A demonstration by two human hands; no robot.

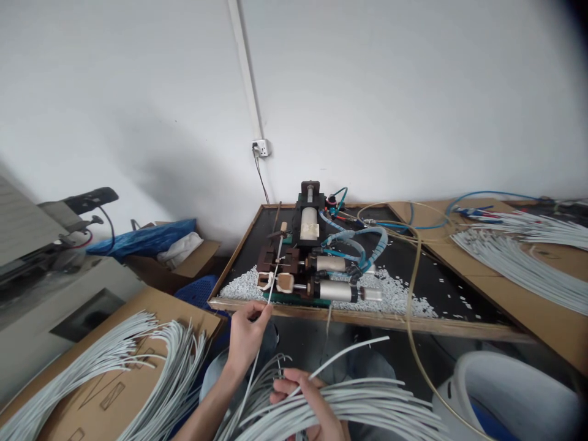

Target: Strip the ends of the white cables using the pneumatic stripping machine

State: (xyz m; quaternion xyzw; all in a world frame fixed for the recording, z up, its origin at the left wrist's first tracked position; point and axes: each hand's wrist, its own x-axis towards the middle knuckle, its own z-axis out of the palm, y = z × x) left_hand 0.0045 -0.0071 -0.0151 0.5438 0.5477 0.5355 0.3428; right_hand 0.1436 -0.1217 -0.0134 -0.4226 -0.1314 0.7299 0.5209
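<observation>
My left hand (248, 335) pinches a thin white cable (271, 288) between thumb and fingertips. The cable's upper end lies in the jaws (282, 260) of a small pneumatic wire stripper (310, 222), passing between two tan pads (285, 282). Its lower length runs down past my wrist. Lower in view, my right hand (310, 398) is closed, thumb and fingers on a single white cable (349, 350) whose free end points up and right. Around and over this hand lies a thick bundle of white cables (367, 407); part of the hand is hidden below it.
White clippings (395, 294) cover much of the wood-edged black bench (441, 329). More cable bundles lie on cardboard at left (114, 343) and right (528, 260). A yellowish hose (413, 275) hangs over the front edge. At lower right stands a white bucket (463, 383).
</observation>
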